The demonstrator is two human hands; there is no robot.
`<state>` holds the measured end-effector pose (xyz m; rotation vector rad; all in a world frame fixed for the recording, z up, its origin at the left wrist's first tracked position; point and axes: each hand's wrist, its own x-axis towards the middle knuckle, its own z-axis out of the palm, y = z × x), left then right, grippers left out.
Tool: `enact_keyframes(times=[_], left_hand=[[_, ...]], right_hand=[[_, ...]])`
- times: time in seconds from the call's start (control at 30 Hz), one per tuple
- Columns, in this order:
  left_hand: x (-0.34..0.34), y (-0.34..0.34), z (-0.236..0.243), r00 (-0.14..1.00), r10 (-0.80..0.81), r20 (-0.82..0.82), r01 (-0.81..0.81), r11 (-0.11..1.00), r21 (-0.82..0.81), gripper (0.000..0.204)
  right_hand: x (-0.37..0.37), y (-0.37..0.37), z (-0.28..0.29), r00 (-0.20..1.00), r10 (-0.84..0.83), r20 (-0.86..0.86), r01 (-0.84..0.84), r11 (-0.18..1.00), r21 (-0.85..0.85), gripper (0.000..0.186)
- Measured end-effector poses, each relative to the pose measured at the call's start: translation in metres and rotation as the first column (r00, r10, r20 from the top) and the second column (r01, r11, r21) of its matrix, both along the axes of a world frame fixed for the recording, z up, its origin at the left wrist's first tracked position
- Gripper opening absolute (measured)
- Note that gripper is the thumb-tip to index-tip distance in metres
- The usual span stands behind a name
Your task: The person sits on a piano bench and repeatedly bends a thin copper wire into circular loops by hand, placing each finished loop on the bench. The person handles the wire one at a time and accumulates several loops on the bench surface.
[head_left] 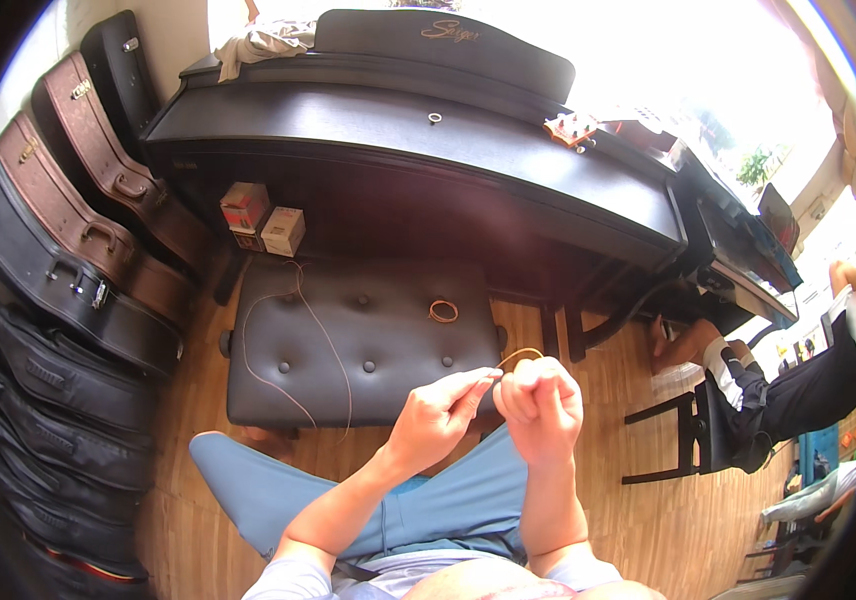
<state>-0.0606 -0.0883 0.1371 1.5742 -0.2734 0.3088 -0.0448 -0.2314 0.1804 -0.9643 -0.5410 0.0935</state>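
A thin copper-coloured guitar string (521, 351) bends in a small loop between my hands, above the front right of a black padded bench (388, 350). My left hand (440, 412) is closed, thumb and forefinger pinching the string. My right hand (540, 405) is curled shut around another part of it, right beside the left fingertips. How much of the string lies inside the fingers is hidden. On the bench seat rests a coiled copper-coloured string (443, 311). A long loose string (323, 327) lies across its left half, its end hanging over the front edge.
Behind the bench stands a dark piano (348, 125) carrying a small ring (435, 118), an instrument headstock (570, 130) and a cloth (263, 45). Small boxes (284, 231) stand behind the bench. Instrument cases (68, 210) line the left. Another person (798, 385) sits at right.
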Motion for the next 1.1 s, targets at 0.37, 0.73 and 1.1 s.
enact_keyframes(times=[0.37, 0.73, 1.1], left_hand=[[-0.011, -0.006, -0.006, 0.946, -0.246, -0.212, 0.232, 0.969, -0.089, 0.013], [-0.008, -0.017, -0.016, 0.916, -0.378, -0.136, 0.381, 0.925, -0.006, 0.015], [-0.002, -0.014, -0.005, 0.95, -0.301, 0.085, 0.313, 0.913, -0.264, 0.019]], right_hand=[[0.03, -0.01, 0.042, 0.479, 0.405, 0.779, 0.654, 0.427, -0.625, 0.025], [0.035, -0.039, 0.055, 0.623, 0.689, 0.371, 0.469, 0.051, -0.882, 0.01], [0.07, -0.094, 0.105, 0.617, 0.524, -0.587, -0.757, 0.193, -0.624, 0.031]])
